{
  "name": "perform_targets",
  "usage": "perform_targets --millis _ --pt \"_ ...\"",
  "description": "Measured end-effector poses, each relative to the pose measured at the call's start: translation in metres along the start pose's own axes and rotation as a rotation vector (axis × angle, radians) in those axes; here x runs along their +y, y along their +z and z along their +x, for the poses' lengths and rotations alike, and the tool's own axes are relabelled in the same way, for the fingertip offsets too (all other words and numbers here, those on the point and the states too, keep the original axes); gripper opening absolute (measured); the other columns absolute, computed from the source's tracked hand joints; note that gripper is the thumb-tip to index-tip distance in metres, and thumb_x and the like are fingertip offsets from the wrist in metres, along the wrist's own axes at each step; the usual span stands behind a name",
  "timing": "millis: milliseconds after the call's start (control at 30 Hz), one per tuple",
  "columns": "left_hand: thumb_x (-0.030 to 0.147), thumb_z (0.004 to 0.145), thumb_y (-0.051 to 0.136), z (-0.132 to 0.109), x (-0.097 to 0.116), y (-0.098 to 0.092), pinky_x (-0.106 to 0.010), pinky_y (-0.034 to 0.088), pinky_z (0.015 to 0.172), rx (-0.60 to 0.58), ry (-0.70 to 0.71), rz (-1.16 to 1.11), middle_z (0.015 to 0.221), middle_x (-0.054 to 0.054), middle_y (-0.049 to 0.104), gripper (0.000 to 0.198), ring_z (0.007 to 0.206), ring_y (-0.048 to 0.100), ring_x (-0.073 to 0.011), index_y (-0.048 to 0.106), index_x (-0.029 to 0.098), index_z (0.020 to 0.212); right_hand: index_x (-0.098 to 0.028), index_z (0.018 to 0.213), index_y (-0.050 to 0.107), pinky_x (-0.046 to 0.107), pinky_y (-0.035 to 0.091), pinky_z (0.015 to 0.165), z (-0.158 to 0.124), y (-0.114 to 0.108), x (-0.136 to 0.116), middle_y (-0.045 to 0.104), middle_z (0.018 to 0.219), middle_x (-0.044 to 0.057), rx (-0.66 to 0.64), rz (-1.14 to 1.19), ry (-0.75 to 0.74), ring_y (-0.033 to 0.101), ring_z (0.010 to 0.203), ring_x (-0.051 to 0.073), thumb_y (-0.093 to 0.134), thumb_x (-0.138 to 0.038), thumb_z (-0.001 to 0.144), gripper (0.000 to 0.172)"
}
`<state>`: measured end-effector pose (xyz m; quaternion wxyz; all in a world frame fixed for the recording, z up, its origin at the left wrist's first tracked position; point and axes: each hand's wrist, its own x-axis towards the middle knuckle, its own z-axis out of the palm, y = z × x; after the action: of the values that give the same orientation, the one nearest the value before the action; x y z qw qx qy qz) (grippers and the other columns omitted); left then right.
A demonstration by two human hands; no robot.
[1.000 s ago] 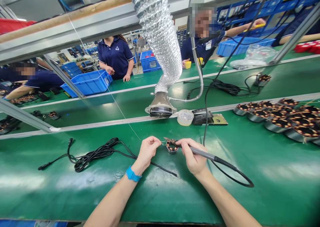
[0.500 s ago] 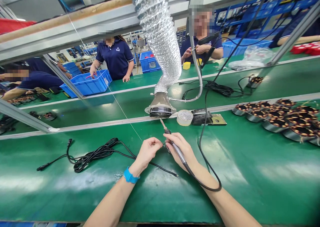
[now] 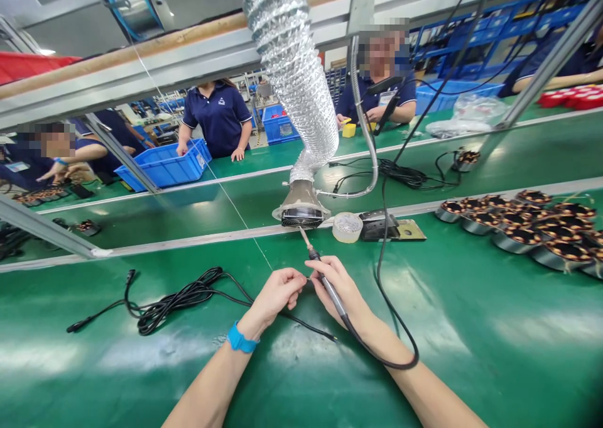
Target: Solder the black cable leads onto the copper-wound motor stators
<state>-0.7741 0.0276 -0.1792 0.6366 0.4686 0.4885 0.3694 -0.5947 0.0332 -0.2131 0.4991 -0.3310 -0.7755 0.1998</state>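
My right hand (image 3: 340, 290) is closed around the grey handle of a soldering iron (image 3: 332, 295), whose tip points away from me toward the fume hood. My left hand (image 3: 281, 293) is pinched beside it, a blue band on the wrist. Solder wire (image 3: 245, 222) runs down from a spool (image 3: 141, 7) overhead to my left fingers. Between the two hands a tiny end shows, too small to make out. Below them lies the stripped end of a black power cord (image 3: 313, 332), its coil (image 3: 174, 305) on the left of the green table.
The fume hood (image 3: 301, 208) hangs from a foil duct (image 3: 301, 70) just ahead. A round tub (image 3: 347, 227) and an iron stand (image 3: 377, 225) sit by the rail. Several wound motor stators (image 3: 518, 236) stand at right. Co-workers are across the line, near a blue bin (image 3: 164, 164).
My two hands have come slightly closer together at the fingertips, and the view has shifted a little. The soldering iron stays in my right hand. Co-workers across the line have moved their arms.
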Motion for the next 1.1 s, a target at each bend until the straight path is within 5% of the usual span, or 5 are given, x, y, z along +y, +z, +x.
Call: perform_targets --millis 200,400,500,733,1100 --pt "0.046 0.075 0.078 0.003 -0.003 -0.001 -0.022 0.006 0.044 -0.016 -0.07 -0.086 0.062 0.008 0.042 0.037 0.045 0.017 -0.0016 0.053 0.018 0.073 -0.027 0.135 0.063 0.029 0.063 0.082 0.005 -0.005 -0.008 0.063 0.112 0.007 -0.001 -0.031 0.002 0.07 0.092 0.016 0.051 -0.011 0.098 0.041" --pt "0.039 0.075 0.073 0.005 -0.007 -0.001 -0.023 0.004 0.043 -0.006 -0.094 -0.075 0.061 0.008 0.043 0.029 0.044 0.017 -0.0012 0.053 0.018 0.072 -0.023 0.104 0.074 0.029 0.062 0.07 0.01 -0.024 -0.019 0.077 0.089 0.004 0.314 -0.047 0.099 0.074 0.076 0.018 0.06 -0.025 0.099 0.015" --pt "0.038 0.076 0.071 0.006 -0.009 -0.002 -0.023 0.004 0.043 0.004 -0.09 -0.073 0.06 0.008 0.041 0.027 0.044 0.017 -0.0016 0.052 0.018 0.071 -0.021 0.082 0.074 0.028 0.059 0.063 0.007 -0.031 -0.022 0.076 0.073 0.002 0.414 -0.029 0.15 0.073 0.065 0.018 0.057 -0.028 0.101 0.026" --pt "0.038 0.076 0.069 0.005 -0.008 -0.004 -0.023 0.005 0.043 0.032 -0.097 -0.044 0.057 0.009 0.036 0.027 0.044 0.017 -0.0021 0.052 0.018 0.068 -0.019 0.07 0.072 0.025 0.054 0.052 0.006 -0.03 -0.028 0.07 0.058 0.0 0.394 0.035 0.123 0.063 0.046 0.013 0.054 -0.026 0.099 0.035" --pt "0.04 0.072 0.072 0.006 -0.006 -0.004 -0.021 0.006 0.042 0.043 -0.115 -0.058 0.057 0.008 0.038 0.031 0.043 0.018 -0.001 0.052 0.018 0.067 -0.019 0.071 0.072 0.02 0.054 0.054 0.011 -0.028 -0.03 0.076 0.063 0.0 0.36 0.052 0.087 0.069 0.053 0.013 0.055 -0.019 0.096 0.03"
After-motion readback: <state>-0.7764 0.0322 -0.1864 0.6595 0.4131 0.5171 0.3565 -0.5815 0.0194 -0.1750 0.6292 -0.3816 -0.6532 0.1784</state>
